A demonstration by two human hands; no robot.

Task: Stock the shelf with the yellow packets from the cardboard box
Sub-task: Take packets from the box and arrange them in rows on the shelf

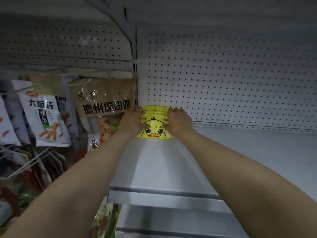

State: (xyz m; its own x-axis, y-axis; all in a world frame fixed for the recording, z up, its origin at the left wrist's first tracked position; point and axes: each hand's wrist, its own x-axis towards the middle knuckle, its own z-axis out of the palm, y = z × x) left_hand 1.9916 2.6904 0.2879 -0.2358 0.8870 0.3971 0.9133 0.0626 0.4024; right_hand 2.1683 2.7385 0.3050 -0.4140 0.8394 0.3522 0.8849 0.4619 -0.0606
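Yellow duck-face packets (155,131), several upright in a soft row, pressed into the back left corner of the grey metal shelf (240,160), against the pegboard back panel (223,74). Left hand (133,121) and right hand (179,121) clamped round the row's two ends, fingers curled over the top edges. Risk on release: slick, pillowy film (glossy, no stiff base) likely to slump forward across smooth shelf. Brown chicken bag (104,98) hanging just beside, easily snagged. Cardboard box out of view.
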